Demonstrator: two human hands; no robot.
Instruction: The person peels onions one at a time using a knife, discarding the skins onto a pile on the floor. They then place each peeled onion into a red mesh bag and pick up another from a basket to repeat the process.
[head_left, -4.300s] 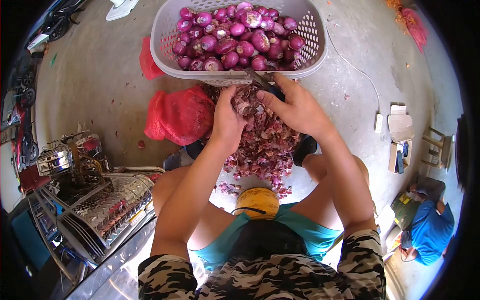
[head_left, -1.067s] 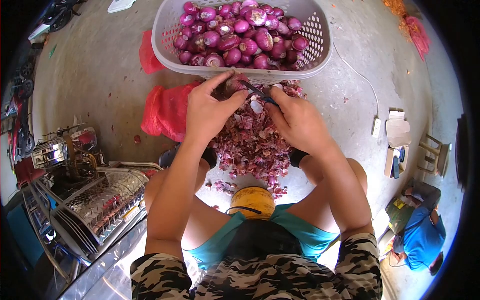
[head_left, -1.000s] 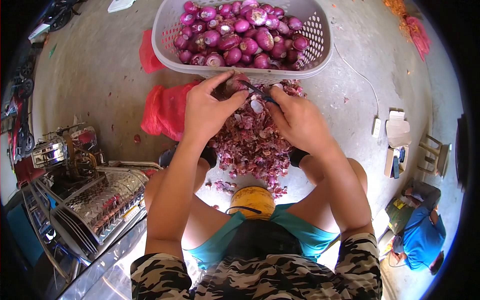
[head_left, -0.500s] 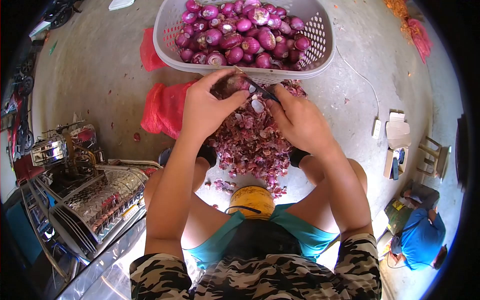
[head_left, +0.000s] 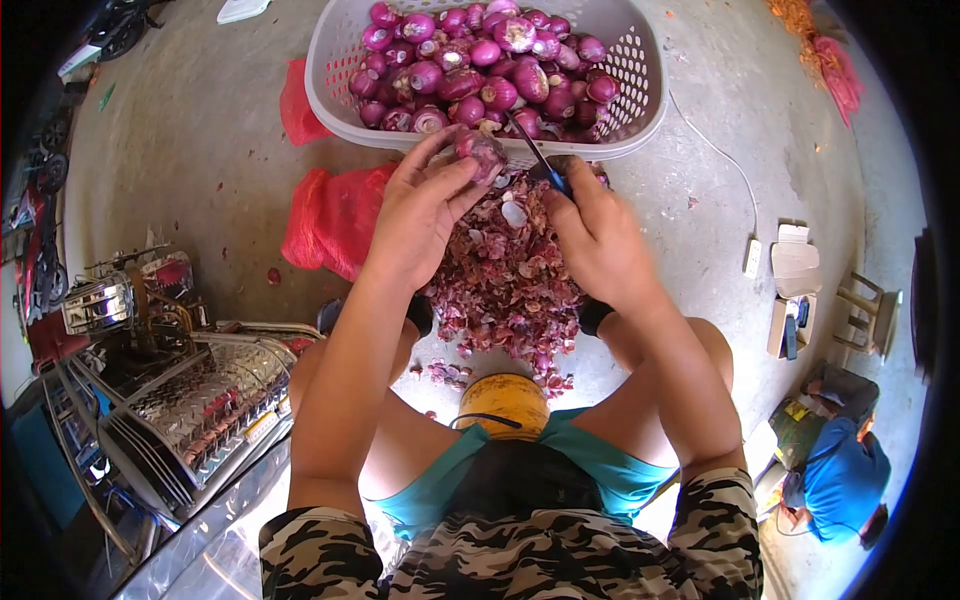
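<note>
My left hand (head_left: 425,200) grips a red onion (head_left: 481,155) that still has dull, dry skin on it, just in front of the basket. A knife (head_left: 536,150) with a blue handle is in my right hand (head_left: 603,235), its blade slanting up and left, apart from the onion. Beyond both hands stands a grey plastic basket (head_left: 322,85) heaped with shiny purple onions (head_left: 480,75). Under my hands a pile of onion skins (head_left: 505,285) covers the floor between my feet.
Red mesh sacks (head_left: 335,220) lie to the left of the pile. A yellow bucket (head_left: 503,400) is between my legs. At left stands a metal-plated vehicle (head_left: 190,400). On the right are a power strip (head_left: 753,258), an open carton (head_left: 795,270), a wooden stool (head_left: 865,315) and a person in blue (head_left: 845,475).
The knife has come away from the onion, and its blade now points up toward the basket. My left hand has turned, showing more of the onion.
</note>
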